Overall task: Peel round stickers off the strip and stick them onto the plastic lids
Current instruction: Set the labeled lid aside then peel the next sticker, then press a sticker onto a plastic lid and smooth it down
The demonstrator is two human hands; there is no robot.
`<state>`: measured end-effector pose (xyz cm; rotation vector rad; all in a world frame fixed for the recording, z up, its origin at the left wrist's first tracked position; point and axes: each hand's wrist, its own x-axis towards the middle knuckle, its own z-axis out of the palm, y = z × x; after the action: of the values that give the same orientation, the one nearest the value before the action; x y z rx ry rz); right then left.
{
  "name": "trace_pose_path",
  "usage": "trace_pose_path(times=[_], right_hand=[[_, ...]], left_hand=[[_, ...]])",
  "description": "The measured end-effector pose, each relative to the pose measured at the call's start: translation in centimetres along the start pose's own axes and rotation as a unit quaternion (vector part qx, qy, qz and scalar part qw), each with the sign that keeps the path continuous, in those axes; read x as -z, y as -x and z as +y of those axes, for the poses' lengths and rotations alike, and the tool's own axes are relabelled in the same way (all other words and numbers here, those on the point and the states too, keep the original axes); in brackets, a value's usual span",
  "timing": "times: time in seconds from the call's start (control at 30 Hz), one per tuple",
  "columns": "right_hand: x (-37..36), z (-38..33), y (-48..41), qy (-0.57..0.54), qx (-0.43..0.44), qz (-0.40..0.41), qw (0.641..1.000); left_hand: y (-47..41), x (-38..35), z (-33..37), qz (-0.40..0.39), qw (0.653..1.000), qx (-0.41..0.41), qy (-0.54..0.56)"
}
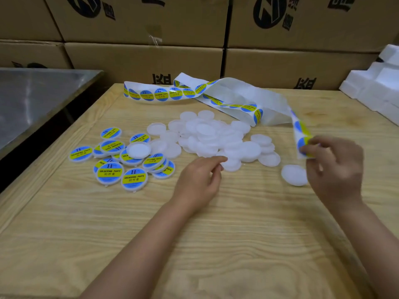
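Right hand pinches the end of the sticker strip; left hand touches the blank lids.
The held end hangs above a lone lid, toward the right edge of the desk. The left hand, loosely curled and holding nothing, meets the pile's near edge (labelled lids lie just left); bare wood spreads nearer.

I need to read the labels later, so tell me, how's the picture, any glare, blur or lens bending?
Head view: even light, faint shadows under the left hand and right hand; head view: dull sheen on the metal table; head view: wide-angle bending bows the cardboard boxes; head view: stickered lids read sharp, the sticker strip softer at its far end.
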<state>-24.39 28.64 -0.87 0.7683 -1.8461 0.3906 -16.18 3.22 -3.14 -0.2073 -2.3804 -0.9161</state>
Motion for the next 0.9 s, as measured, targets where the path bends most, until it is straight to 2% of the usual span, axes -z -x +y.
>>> trace_pose_path(times=[0.07,0.13,0.23,0.3,0.47,0.53,0.6,0.67,0.73,0.9], right_hand=[[0.0,-1.1,1.6,-0.027,0.019,-0.069,0.997],[-0.2,-2.1,2.8,-0.061,0.024,-0.116,0.991],[-0.4,-3.4,3.3,-0.124,0.04,-0.151,0.98],[-0.5,-4.2,3.2,-0.164,0.049,-0.172,0.97],[-0.3,-5.5,3.0,-0.217,0.033,-0.217,0.951],[0.1,-5.7,2.9,-0.249,-0.03,-0.221,0.943],[0.2,-5.7,2.7,-0.255,-0.11,-0.191,0.942],[-0.1,-5.7,2.7,-0.221,-0.171,-0.173,0.945],[-0.5,-5.6,2.7,-0.197,-0.212,-0.198,0.937],[-0.7,-5.6,2.6,-0.204,-0.223,-0.229,0.925]], left_hand=[[0.2,-1.0,0.7,-0.037,0.998,0.028,0.034],[0.3,-2.0,1.6,-0.063,0.984,0.104,0.132],[0.1,-3.4,3.3,-0.095,0.915,0.24,0.311],[-0.1,-3.9,4.1,-0.115,0.869,0.284,0.389],[-0.9,-4.3,4.6,-0.156,0.874,0.277,0.367],[-1.1,-4.2,4.6,-0.139,0.864,0.29,0.386],[-1.2,-4.1,4.4,-0.133,0.862,0.285,0.397],[-1.1,-4.2,4.3,-0.13,0.863,0.273,0.404],[-1.0,-4.3,4.1,-0.124,0.863,0.266,0.41],[-1.1,-4.6,3.9,-0.139,0.872,0.256,0.393]])
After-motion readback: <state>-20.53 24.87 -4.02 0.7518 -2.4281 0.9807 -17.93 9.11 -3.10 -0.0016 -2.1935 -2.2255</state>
